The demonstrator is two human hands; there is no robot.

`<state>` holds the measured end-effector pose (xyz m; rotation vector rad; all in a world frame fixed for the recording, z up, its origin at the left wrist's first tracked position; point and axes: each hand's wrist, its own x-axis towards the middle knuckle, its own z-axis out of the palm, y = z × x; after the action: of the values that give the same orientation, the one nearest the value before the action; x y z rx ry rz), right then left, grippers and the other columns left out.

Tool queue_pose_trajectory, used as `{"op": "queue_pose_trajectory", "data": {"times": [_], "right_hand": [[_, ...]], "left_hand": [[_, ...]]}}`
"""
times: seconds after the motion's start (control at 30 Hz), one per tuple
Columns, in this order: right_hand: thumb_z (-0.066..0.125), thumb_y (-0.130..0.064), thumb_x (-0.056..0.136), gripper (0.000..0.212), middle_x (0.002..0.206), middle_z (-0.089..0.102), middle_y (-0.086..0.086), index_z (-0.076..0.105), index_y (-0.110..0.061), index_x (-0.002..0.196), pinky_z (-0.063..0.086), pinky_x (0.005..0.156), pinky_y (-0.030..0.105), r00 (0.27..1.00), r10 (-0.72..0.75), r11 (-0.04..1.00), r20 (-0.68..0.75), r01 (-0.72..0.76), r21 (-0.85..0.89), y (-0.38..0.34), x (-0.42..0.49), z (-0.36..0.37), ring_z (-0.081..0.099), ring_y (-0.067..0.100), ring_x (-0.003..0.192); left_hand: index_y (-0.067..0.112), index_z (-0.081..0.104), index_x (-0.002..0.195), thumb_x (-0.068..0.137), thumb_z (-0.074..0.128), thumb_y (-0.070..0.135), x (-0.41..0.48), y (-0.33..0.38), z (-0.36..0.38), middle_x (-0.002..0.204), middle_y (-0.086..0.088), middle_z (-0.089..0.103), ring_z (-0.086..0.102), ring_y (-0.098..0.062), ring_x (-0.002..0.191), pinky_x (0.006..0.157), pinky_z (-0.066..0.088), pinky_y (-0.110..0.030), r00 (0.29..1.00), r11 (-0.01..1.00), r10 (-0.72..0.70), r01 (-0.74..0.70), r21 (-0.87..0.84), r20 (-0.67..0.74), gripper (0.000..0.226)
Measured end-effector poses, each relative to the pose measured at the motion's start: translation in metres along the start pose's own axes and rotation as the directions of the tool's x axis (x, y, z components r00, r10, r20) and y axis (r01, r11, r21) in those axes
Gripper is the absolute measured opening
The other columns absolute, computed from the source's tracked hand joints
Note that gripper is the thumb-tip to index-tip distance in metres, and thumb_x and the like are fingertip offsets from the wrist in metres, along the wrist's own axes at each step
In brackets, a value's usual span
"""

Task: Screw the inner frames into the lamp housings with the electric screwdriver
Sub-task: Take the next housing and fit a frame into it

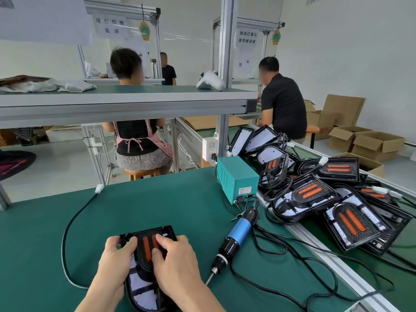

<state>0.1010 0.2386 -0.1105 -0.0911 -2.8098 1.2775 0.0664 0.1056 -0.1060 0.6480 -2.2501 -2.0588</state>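
Screwdriver (pixel 234 242), blue-and-black electric, lies diagonally just beside the right hand (pixel 177 266) pressing the black inner frame (pixel 147 248); left hand (pixel 117 260) grips the black lamp housing (pixel 139 289).

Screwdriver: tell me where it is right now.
Head view, right of centre: the screwdriver lies on the green table, just right of the right hand and the housing, with the teal box beyond it.

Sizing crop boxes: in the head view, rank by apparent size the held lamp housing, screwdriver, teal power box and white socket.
1. Lamp housing, though nearest the camera.
2. Power box and screwdriver: too alike to rank.
3. Socket.
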Motion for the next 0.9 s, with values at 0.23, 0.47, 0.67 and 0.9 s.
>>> {"op": "queue_pose_trajectory", "data": {"times": [0.23, 0.47, 0.67, 0.9], "right_hand": [[0.043, -0.051, 0.099, 0.048, 0.122, 0.052, -0.001, 0.050, -0.044, 0.146, 0.036, 0.107, 0.033, 0.999, -0.025, 0.999, -0.040, 0.024, -0.029, 0.002, -0.003, -0.003, 0.051, 0.025, 0.120], [0.042, -0.051, 0.099, 0.048, 0.132, 0.049, -0.002, 0.046, -0.047, 0.147, 0.034, 0.110, 0.031, 0.998, -0.025, 1.000, -0.056, 0.026, 0.012, 0.008, -0.005, 0.004, 0.046, 0.023, 0.128], [0.040, -0.052, 0.101, 0.049, 0.138, 0.043, -0.007, 0.042, -0.045, 0.149, 0.033, 0.112, 0.031, 0.997, 0.010, 0.997, -0.080, -0.004, 0.072, 0.010, -0.006, 0.007, 0.045, 0.021, 0.129], [0.045, -0.051, 0.100, 0.047, 0.126, 0.036, -0.016, 0.032, -0.037, 0.142, 0.037, 0.100, 0.026, 0.988, 0.020, 0.984, -0.151, 0.008, 0.180, 0.010, -0.009, 0.006, 0.049, 0.007, 0.117]], "left_hand": [[0.013, 0.056, 0.119, 0.097, 0.064, 0.031, -0.005, 0.005, 0.000, 0.105, -0.012, 0.066, 0.064, -0.036, 0.096, 0.090, 0.054, -0.051, 0.996, 0.986, 0.064, -0.054, 0.159, -0.060, 0.030], [0.023, 0.070, 0.115, 0.100, 0.045, 0.036, -0.013, 0.012, -0.025, 0.133, -0.014, 0.059, 0.046, -0.036, 0.116, 0.104, 0.035, -0.049, 0.877, 0.588, 0.425, -0.078, 0.805, -0.225, 0.032], [0.018, 0.049, 0.144, 0.098, 0.048, 0.037, -0.003, 0.001, -0.051, 0.157, -0.023, 0.024, 0.014, -0.045, 0.148, 0.120, 0.021, -0.051, 0.958, 0.503, 0.151, 0.138, 0.853, -0.244, 0.049], [0.000, 0.062, 0.130, 0.077, 0.067, -0.001, -0.026, -0.012, -0.029, 0.143, -0.028, 0.047, 0.048, -0.045, 0.128, 0.110, 0.031, -0.050, 0.942, 0.527, 0.307, -0.050, 0.848, -0.135, 0.054]]}}
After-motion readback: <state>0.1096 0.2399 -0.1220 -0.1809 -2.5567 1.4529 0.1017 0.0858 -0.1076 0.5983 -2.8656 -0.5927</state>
